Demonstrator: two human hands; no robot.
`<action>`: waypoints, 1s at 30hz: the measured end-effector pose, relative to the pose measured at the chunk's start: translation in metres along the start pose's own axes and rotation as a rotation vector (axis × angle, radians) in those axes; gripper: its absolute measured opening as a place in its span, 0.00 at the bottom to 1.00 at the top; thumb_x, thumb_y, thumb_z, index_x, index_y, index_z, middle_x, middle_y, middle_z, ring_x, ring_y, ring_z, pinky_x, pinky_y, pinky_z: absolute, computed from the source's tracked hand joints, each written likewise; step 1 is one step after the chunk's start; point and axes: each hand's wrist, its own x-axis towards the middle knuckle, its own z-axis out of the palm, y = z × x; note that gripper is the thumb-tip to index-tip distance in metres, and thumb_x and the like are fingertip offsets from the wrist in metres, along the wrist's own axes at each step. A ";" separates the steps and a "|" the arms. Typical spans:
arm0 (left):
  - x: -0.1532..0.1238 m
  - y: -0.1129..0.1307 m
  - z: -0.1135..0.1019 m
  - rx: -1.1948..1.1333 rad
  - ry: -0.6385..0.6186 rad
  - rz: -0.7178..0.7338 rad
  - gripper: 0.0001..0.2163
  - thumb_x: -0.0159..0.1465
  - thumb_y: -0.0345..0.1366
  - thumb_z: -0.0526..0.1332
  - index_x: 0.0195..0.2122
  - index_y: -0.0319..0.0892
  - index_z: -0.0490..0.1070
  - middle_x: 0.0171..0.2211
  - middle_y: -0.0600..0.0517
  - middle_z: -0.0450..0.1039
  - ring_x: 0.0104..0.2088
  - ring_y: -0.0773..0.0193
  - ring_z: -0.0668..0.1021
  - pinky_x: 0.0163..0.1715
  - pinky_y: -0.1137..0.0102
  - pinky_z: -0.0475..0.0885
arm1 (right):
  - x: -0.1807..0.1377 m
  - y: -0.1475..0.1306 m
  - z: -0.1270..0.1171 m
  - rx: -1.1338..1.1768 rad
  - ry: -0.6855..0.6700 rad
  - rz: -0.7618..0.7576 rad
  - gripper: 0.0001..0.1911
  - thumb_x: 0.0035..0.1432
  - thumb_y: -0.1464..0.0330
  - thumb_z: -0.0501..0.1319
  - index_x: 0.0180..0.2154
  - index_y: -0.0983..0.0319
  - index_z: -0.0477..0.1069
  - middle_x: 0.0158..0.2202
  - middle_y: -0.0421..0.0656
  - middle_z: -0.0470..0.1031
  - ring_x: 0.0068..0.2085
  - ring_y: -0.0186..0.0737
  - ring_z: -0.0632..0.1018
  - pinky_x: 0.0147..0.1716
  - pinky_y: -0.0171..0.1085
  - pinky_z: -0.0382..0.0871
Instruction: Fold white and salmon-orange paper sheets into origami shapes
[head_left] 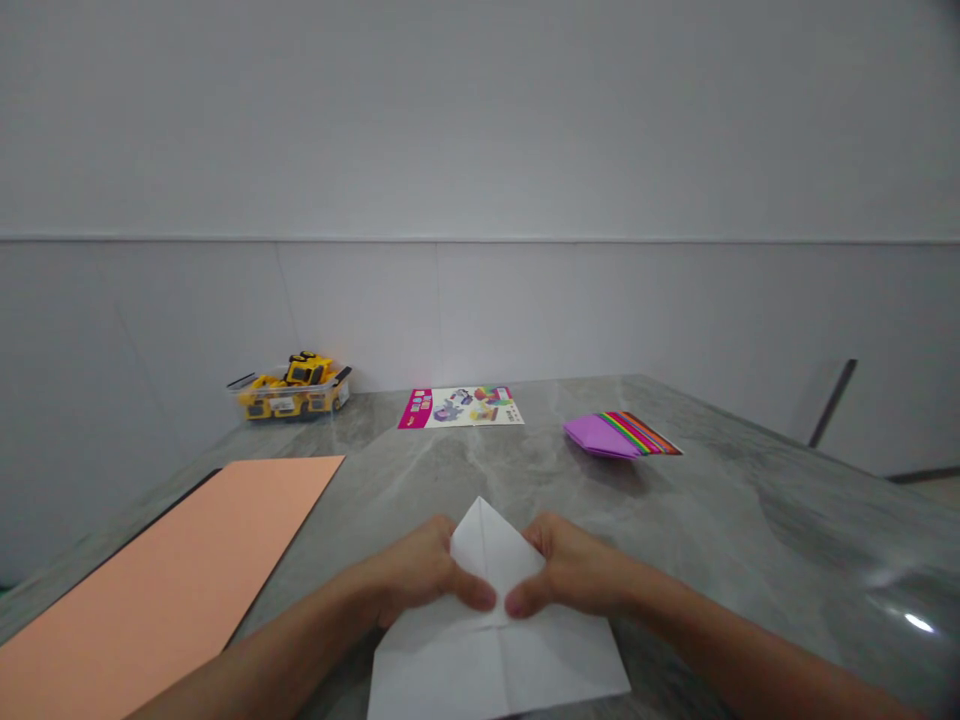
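A white sheet of paper (442,660) with a crease down its middle is in front of me, its far end folded to a point. My left hand (431,570) grips its left edge, with the thumb lying on top near the centre crease. On the opposite edge my right hand (566,570) holds the paper the same way. Both thumb tips nearly meet at the crease. The other fingers are tucked behind or under the paper, mostly hidden. The paper's near part spreads wide toward me.
A large orange sheet (180,550) lies at left on the grey marbled table (450,480). Farther back are a clear plastic box (292,402) of yellow toy vehicles, a printed booklet (461,407) and a purple folded paper piece with rainbow stripes (619,435). A white wall (480,310) stands behind.
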 end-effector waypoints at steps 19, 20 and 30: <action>0.005 -0.008 -0.002 -0.098 0.008 0.071 0.09 0.46 0.31 0.67 0.31 0.44 0.77 0.30 0.52 0.78 0.31 0.57 0.78 0.31 0.68 0.69 | 0.009 0.009 0.003 -0.180 0.167 -0.208 0.13 0.50 0.62 0.62 0.26 0.67 0.73 0.22 0.39 0.69 0.23 0.31 0.66 0.19 0.28 0.55; 0.004 -0.006 -0.001 -0.082 0.016 0.063 0.09 0.46 0.31 0.67 0.31 0.44 0.77 0.30 0.52 0.78 0.31 0.57 0.78 0.30 0.67 0.69 | 0.009 0.009 0.003 -0.175 0.166 -0.199 0.13 0.50 0.62 0.63 0.26 0.67 0.73 0.22 0.40 0.69 0.23 0.31 0.66 0.19 0.28 0.55; 0.005 -0.011 -0.003 -0.136 -0.004 0.094 0.07 0.47 0.33 0.67 0.29 0.44 0.77 0.29 0.52 0.78 0.28 0.60 0.77 0.29 0.70 0.68 | 0.009 0.012 0.005 0.013 0.085 -0.193 0.16 0.48 0.59 0.64 0.27 0.67 0.72 0.23 0.40 0.70 0.22 0.31 0.67 0.20 0.28 0.57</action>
